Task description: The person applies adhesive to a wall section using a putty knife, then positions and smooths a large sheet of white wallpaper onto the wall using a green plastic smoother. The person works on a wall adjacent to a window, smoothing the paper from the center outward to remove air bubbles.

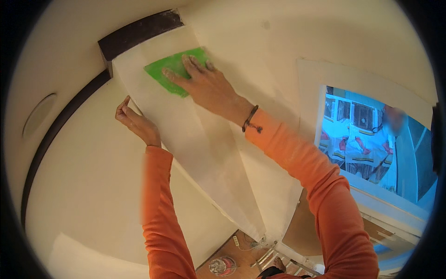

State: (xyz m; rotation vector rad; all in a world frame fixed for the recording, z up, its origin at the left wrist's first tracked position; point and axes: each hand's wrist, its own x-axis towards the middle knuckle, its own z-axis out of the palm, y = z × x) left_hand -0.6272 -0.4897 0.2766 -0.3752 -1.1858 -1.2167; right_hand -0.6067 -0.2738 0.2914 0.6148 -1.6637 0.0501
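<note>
My right hand (202,83) presses a green sheet of sandpaper (169,69) against the upper part of a white wall column (186,130). Its dusty fingers are spread over the sheet, and a dark cord bracelet circles the wrist. Lower and to the left, my left hand (139,123) is at the column's left edge. The fingers of that hand are bent and drawn together. Whether anything is between them is hidden. Both forearms are raised in orange sleeves.
Dark trim (141,32) crosses the top of the column. At right, a framed opening (357,139) shows a blue-lit scene with a person. Far below are a bucket (222,266), a power strip (236,241), ladder rungs (267,255) and a bare foot (278,264).
</note>
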